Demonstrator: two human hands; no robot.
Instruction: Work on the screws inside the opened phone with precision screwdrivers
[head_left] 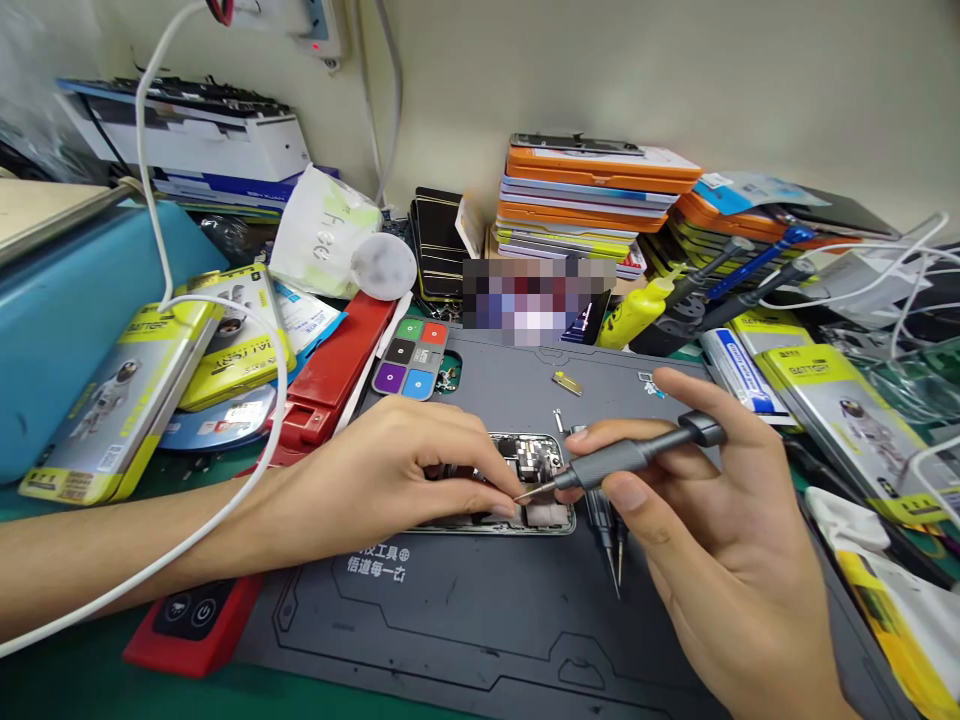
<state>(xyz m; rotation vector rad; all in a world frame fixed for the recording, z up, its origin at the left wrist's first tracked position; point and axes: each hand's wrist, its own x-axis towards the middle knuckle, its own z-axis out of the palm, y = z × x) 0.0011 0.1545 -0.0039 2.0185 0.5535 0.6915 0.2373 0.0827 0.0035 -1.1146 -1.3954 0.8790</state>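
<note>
An opened phone (536, 462) lies on a grey work mat (480, 620), its inner parts showing. My left hand (375, 485) rests over the phone's left part, fingers curled and pressed down on it. My right hand (712, 530) pinches a grey precision screwdriver (630, 458) whose tip points left at the phone's lower edge, close to my left fingertips. Two more screwdrivers (609, 535) lie on the mat under my right hand.
A coloured screw tray (412, 357) sits at the mat's top left. A red device (196, 625) and a white cable (225, 505) cross my left forearm. Yellow battery boxes (120, 400) lie left, more boxes (847, 420) right. Stacked phone cases (592, 195) stand behind.
</note>
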